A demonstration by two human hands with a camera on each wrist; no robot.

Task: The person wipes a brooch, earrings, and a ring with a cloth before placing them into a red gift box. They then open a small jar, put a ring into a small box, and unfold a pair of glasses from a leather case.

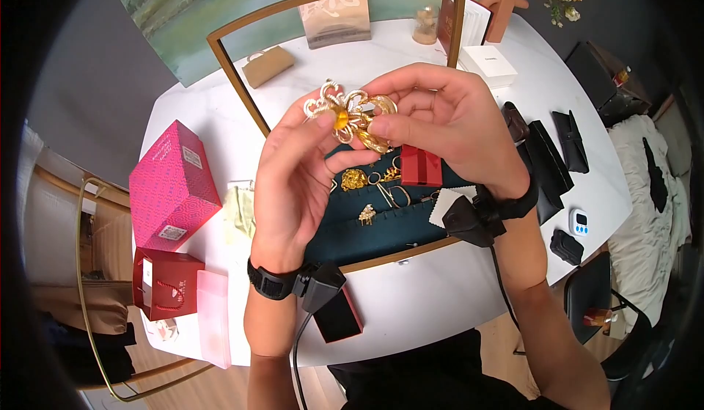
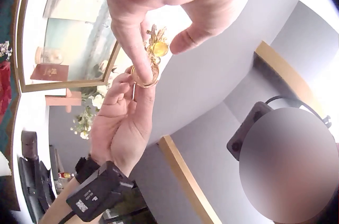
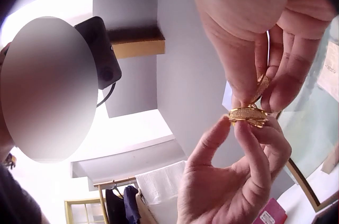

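Observation:
In the head view both hands are raised over an opened jewelry case [image 1: 345, 247] lined in dark green. My left hand [image 1: 290, 164] pinches a flower-shaped jewelry piece with pale looped petals and a round yellow stone [image 1: 341, 119]. My right hand [image 1: 455, 116] pinches the shiny gold bands [image 1: 383, 105] at its right side. The right wrist view shows a textured gold band [image 3: 249, 113] between both hands' fingertips; I cannot tell whether bands and flower are one piece. Below lie a gold chain [image 1: 354, 180], a gold ornament [image 1: 367, 215] and a red gift box [image 1: 420, 166].
The case's glass lid stands raised in its brown frame [image 1: 233, 72]. Left are a pink patterned box [image 1: 172, 190] and red paper bag [image 1: 169, 293]. Dark cases [image 1: 570, 142] and a white timer [image 1: 579, 221] lie right. A small black box [image 1: 337, 316] is near the front.

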